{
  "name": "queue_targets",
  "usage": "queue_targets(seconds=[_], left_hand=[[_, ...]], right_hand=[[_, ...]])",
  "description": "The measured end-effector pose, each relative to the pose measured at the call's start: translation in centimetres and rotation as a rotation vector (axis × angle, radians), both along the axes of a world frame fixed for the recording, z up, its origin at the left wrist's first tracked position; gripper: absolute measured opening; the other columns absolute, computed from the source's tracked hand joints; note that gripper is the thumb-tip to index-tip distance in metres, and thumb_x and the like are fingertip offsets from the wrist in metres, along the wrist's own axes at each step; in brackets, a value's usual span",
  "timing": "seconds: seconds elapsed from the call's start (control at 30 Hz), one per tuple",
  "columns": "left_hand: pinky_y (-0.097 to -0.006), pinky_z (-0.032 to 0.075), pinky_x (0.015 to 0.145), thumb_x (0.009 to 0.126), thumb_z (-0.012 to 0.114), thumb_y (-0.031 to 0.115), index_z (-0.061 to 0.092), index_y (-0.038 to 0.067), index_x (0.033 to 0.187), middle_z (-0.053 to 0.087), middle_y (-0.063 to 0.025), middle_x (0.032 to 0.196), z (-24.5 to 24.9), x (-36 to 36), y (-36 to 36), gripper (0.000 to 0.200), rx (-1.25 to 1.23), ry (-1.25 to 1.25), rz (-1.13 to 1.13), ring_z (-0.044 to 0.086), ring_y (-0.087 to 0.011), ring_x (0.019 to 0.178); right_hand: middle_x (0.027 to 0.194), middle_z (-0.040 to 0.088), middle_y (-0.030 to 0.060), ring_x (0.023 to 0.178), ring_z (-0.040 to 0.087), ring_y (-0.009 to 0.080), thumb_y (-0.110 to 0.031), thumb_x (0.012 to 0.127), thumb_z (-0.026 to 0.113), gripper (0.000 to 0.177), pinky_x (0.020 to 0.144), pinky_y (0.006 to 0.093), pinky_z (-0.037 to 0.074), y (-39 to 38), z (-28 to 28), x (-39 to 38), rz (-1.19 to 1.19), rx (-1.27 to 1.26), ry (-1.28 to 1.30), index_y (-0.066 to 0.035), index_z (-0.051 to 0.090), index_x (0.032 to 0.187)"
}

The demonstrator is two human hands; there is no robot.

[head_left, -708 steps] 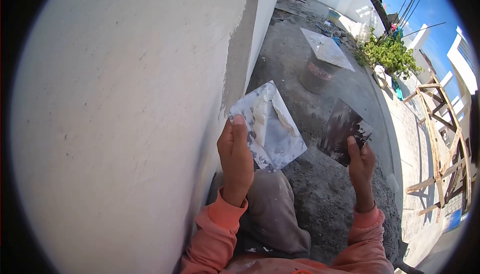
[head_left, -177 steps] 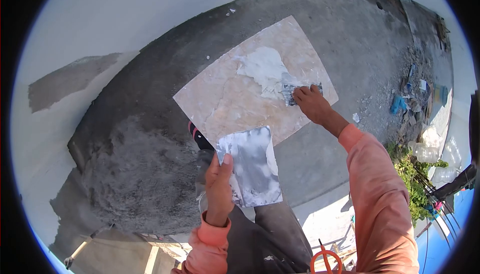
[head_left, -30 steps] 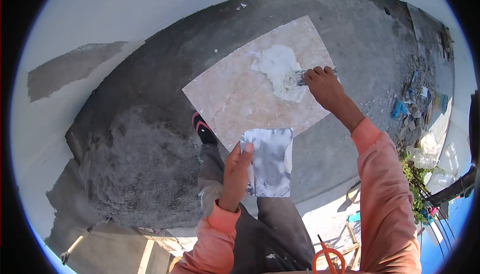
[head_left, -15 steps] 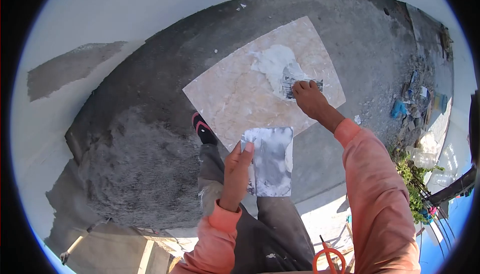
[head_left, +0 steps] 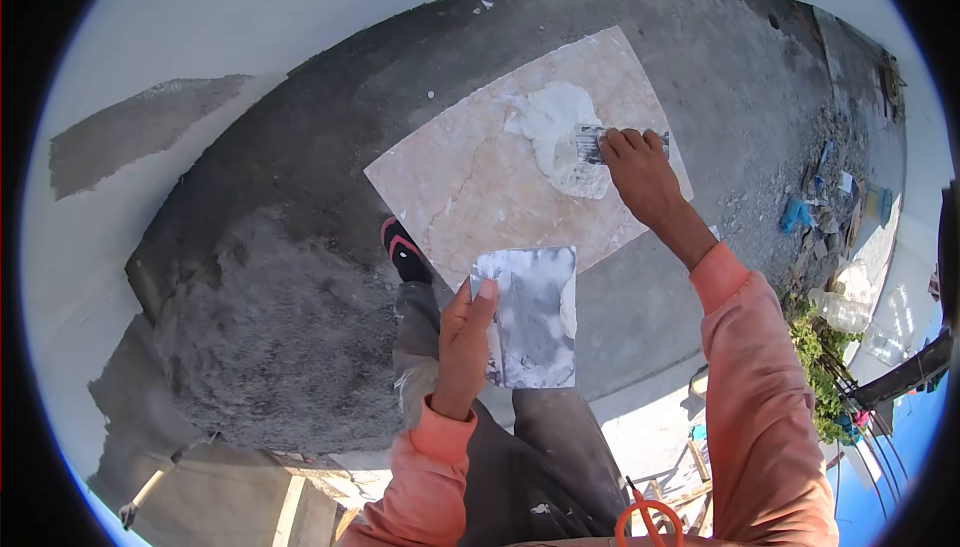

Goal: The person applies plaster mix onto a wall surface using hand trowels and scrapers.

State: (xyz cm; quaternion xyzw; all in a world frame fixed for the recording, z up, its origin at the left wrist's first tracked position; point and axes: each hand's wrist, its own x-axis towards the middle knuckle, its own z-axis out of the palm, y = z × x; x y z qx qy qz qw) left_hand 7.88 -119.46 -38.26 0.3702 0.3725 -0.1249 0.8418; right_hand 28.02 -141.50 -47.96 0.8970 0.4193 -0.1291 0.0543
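My right hand (head_left: 642,175) is closed round a putty knife (head_left: 590,144), its metal blade smeared with white. The blade lies at the right edge of a mound of wet white plaster (head_left: 556,132). Beneath the plaster is a beige marbled tile (head_left: 450,187) on the floor. Nearer my body, my left hand (head_left: 466,339) grips a flat rectangular metal plate (head_left: 535,317) by its left side, thumb on top. White residue streaks the plate's face, thickest along the right edge. The grip on its underside is hidden.
Grey concrete floor (head_left: 330,127) surrounds the tile, with a pale wall beyond. My sandalled foot (head_left: 405,252) is beside the tile's left corner. Rubble with a blue scrap (head_left: 796,215) lies at the right, near a plant (head_left: 815,357). Orange-handled scissors (head_left: 648,522) hang at my waist.
My right hand has moved the putty knife up and to the right, toward the tile's right edge. More of the plaster's lower part shows. My left hand and the plate have shifted slightly left.
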Motion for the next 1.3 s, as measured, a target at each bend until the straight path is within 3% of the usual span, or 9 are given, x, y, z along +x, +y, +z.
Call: queue_targets(seconds=[0.17,0.3,0.6,0.7,0.77,0.93,1.07,1.17,1.3], left_hand=[[-0.0223,0.042,0.088,0.103,0.048,0.022,0.057,0.000,0.122,0.063,-0.0007,0.110,0.1,0.0,0.1,0.031,0.008,-0.003,-0.018,0.054,-0.0047,0.099],[-0.0221,0.042,0.089,0.103,0.048,0.023,0.057,-0.001,0.123,0.063,-0.0005,0.111,0.4,0.1,-0.1,0.032,-0.002,-0.014,-0.013,0.054,-0.0046,0.099],[-0.0219,0.042,0.089,0.103,0.048,0.024,0.055,-0.001,0.126,0.063,-0.0004,0.110,0.6,-0.1,-0.3,0.035,-0.027,-0.017,-0.016,0.054,-0.0044,0.100],[-0.0219,0.043,0.088,0.103,0.049,0.024,0.056,-0.001,0.126,0.063,-0.0002,0.110,1.0,0.3,-0.8,0.034,-0.006,-0.003,-0.010,0.054,-0.0043,0.099],[-0.0218,0.043,0.088,0.103,0.049,0.024,0.056,0.000,0.125,0.063,0.0000,0.109,1.2,0.3,-0.7,0.034,0.026,-0.002,-0.017,0.054,-0.0040,0.098],[-0.0209,0.042,0.085,0.103,0.049,0.023,0.058,0.001,0.122,0.063,0.0013,0.107,1.2,0.6,-0.3,0.031,-0.023,-0.004,0.009,0.052,-0.0024,0.095],[-0.0211,0.042,0.086,0.103,0.049,0.024,0.057,0.001,0.123,0.063,0.0009,0.108,0.8,-0.1,-0.5,0.032,0.025,0.018,-0.049,0.052,-0.0027,0.096],[-0.0214,0.042,0.086,0.103,0.049,0.024,0.057,0.000,0.123,0.063,0.0009,0.109,0.7,-0.5,-0.6,0.032,0.005,-0.010,-0.031,0.053,-0.0028,0.096],[-0.0217,0.043,0.087,0.103,0.048,0.024,0.056,0.000,0.124,0.063,0.0005,0.109,1.4,0.3,-1.2,0.033,-0.022,0.003,-0.014,0.053,-0.0032,0.096]], right_hand=[[0.105,0.060,0.0080,0.102,0.056,0.0226,-0.004,0.078,0.062,0.026,0.088,0.0382,0.042,-2.5,-5.2,-0.8,0.166,-0.134,0.039,-0.003,0.062,0.104],[0.103,0.061,0.0075,0.101,0.057,0.0221,-0.003,0.078,0.061,0.024,0.088,0.0367,0.042,-1.5,-0.1,2.6,0.067,0.014,-0.048,-0.005,0.062,0.102],[0.106,0.062,0.0074,0.101,0.057,0.0237,-0.006,0.082,0.059,0.020,0.087,0.0392,0.044,-1.1,-0.2,3.9,0.067,-0.195,0.045,-0.005,0.063,0.101],[0.107,0.062,0.0074,0.102,0.057,0.0237,-0.006,0.082,0.059,0.019,0.085,0.0395,0.044,-2.4,-5.2,2.6,0.110,-0.011,-0.075,-0.004,0.063,0.101],[0.107,0.062,0.0072,0.103,0.056,0.0246,-0.006,0.083,0.059,0.022,0.084,0.0403,0.045,-2.7,-6.9,0.4,0.183,-0.191,0.021,-0.003,0.063,0.104],[0.106,0.063,0.0077,0.105,0.057,0.0244,-0.007,0.081,0.062,0.022,0.086,0.0427,0.045,-0.7,-1.2,3.0,0.061,-0.019,0.011,-0.003,0.064,0.102],[0.106,0.063,0.0068,0.102,0.057,0.0229,-0.007,0.080,0.063,0.019,0.085,0.0390,0.044,-2.2,-6.3,0.4,0.233,-0.219,0.038,-0.004,0.065,0.099],[0.107,0.063,0.0082,0.103,0.057,0.0231,-0.008,0.080,0.063,0.018,0.086,0.0387,0.044,-0.2,-1.3,2.3,0.157,-0.257,0.178,-0.003,0.066,0.098],[0.103,0.064,0.0075,0.101,0.057,0.0228,-0.007,0.078,0.065,0.019,0.086,0.0382,0.044,-0.1,-3.3,1.3,0.159,-0.008,-0.114,-0.003,0.067,0.096]])
